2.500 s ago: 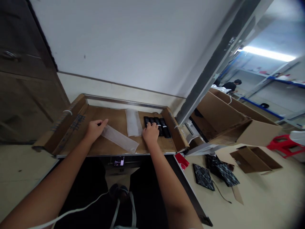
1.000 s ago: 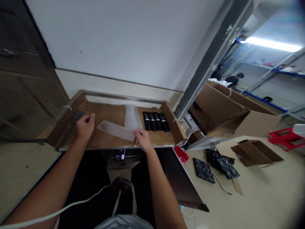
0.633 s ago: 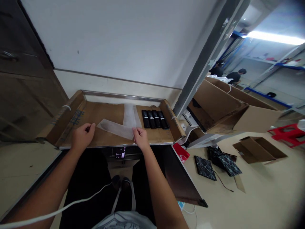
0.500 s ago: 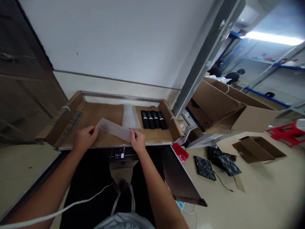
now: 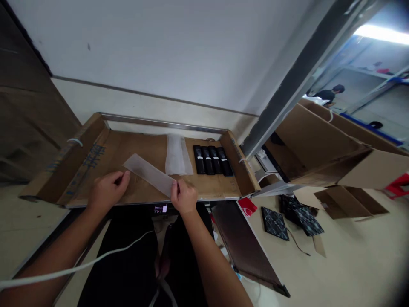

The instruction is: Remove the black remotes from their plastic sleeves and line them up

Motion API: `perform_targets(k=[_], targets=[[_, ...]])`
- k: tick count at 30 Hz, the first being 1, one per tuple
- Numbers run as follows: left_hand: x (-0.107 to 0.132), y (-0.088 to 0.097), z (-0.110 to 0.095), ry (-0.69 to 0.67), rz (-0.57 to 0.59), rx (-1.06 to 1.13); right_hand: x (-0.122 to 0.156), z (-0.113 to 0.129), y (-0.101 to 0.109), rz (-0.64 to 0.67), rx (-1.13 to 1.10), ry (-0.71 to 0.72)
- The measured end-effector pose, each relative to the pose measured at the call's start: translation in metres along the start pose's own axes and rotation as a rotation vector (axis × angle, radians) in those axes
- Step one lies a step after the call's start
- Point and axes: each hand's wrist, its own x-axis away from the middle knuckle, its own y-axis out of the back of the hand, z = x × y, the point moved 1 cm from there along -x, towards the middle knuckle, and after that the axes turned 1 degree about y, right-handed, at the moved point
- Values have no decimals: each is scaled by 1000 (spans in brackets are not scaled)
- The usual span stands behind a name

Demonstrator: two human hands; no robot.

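Observation:
A long translucent plastic bag is stretched between my two hands above the near edge of a cardboard-lined table. My left hand pinches its left end, fingers closed. My right hand pinches its right end, fingers curled shut. A stack of similar clear bags lies flat farther back. To the right of that stack, several black remote controls lie side by side.
Cardboard flaps wall the table's left and right sides; a white wall rises behind. A grey post and open cartons stand right. Black patterned pads and a small box lie on the floor. A person sits far right.
My right hand left the remotes and took the bag's right end. Both hands then drew the bag toward the table's near edge and lifted it slightly; the view shifted.

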Motion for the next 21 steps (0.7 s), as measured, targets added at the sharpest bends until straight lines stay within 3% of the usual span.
perform_targets(k=[6,16,21], targets=[[-1,1,-3,8,12,7,1,-1,1,31,-58,-84],[0,1,-8,47,44,-4,-2,-3,6,-44,-145,-127],[-2,1,-8,-75,5,80,-3,2,3,2,-104,-163]])
